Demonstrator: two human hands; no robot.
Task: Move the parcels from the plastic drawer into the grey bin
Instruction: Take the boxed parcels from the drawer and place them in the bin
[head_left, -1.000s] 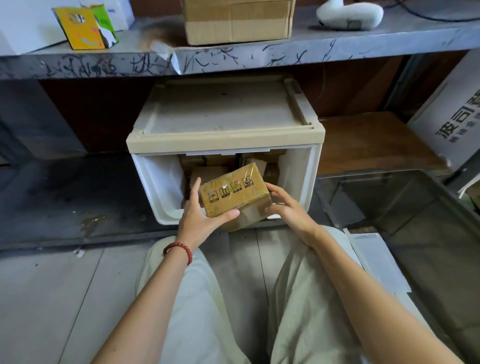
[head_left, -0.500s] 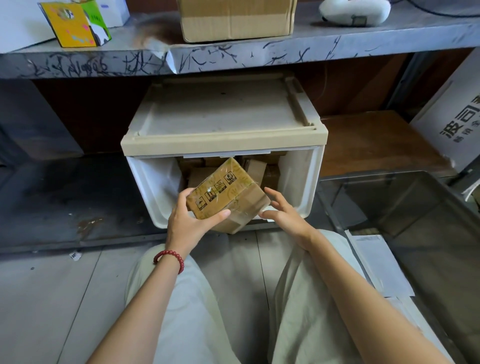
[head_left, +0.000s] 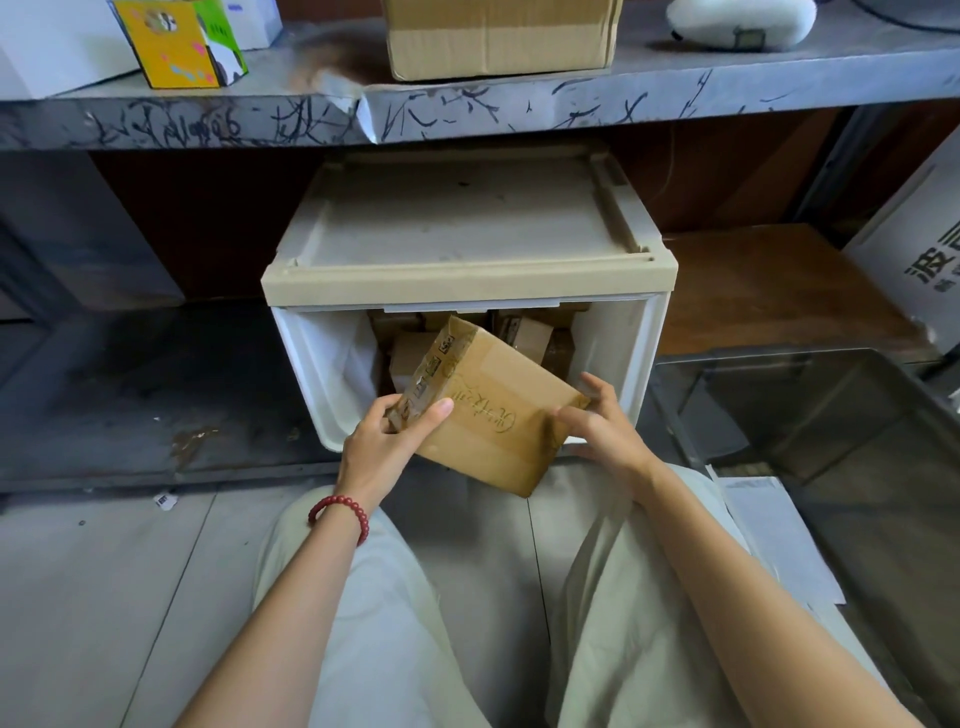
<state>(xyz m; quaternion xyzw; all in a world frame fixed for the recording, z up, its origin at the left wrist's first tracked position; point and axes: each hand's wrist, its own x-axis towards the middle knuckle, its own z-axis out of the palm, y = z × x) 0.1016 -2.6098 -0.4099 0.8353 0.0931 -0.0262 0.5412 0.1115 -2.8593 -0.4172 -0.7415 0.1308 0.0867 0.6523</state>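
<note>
Gripping a tilted parcel (head_left: 488, 415) at the drawer (head_left: 317, 374) mouth, we hold it with left hand (head_left: 382, 447) and right hand (head_left: 600, 434) at opposite ends. The grey bin (head_left: 841, 410) lies right, nearer our right hand.

A grey bench (head_left: 519, 104) with black scribbles on its front edge runs across the top of the frame. On it stand a cardboard box (head_left: 498, 36) in the upper middle, a yellow and green carton (head_left: 176, 47) at the upper left, and a white rounded object (head_left: 737, 23) at the upper right. Under the bench it is dark, with a brown wooden board (head_left: 779, 291) at the right. A white carton with black characters (head_left: 924, 249) leans at the right edge. The floor (head_left: 104, 597) has pale grey tiles, and white papers (head_left: 779, 540) lie at the lower right.
</note>
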